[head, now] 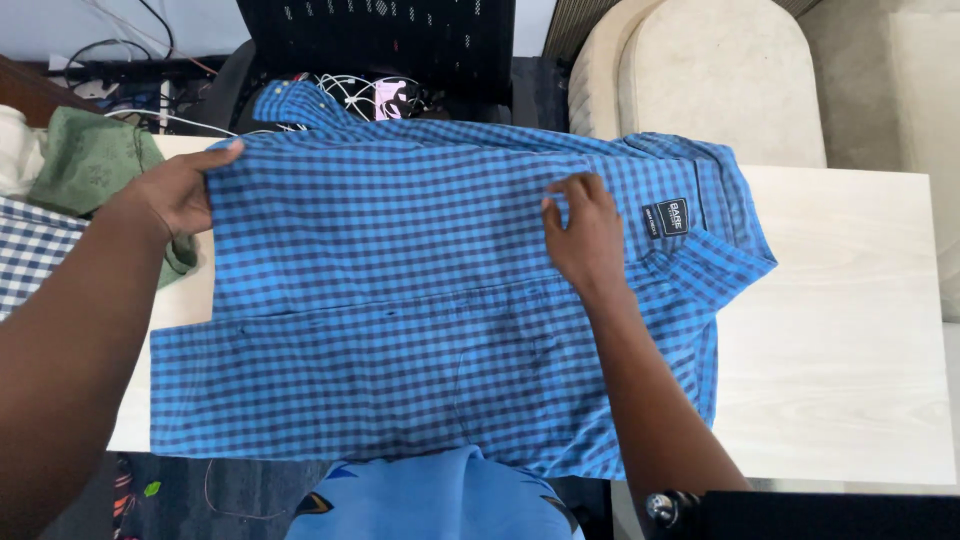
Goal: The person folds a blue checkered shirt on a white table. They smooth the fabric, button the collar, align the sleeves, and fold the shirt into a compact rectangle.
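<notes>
Shirt point(400, 300) lies flat across the table point(840, 330); your left hand point(180, 190) pinches its far-left edge, your right hand point(585, 235) presses open-palmed beside its collar point(720, 220).

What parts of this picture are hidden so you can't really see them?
- Head view: the table under the blue checked shirt is covered by it.
- The green cloth is partly behind the left hand.
- The white checked cloth is cut off by the left edge.
- The right hand hides the shirt part beneath it.
- The collar label's print is too small.
</notes>
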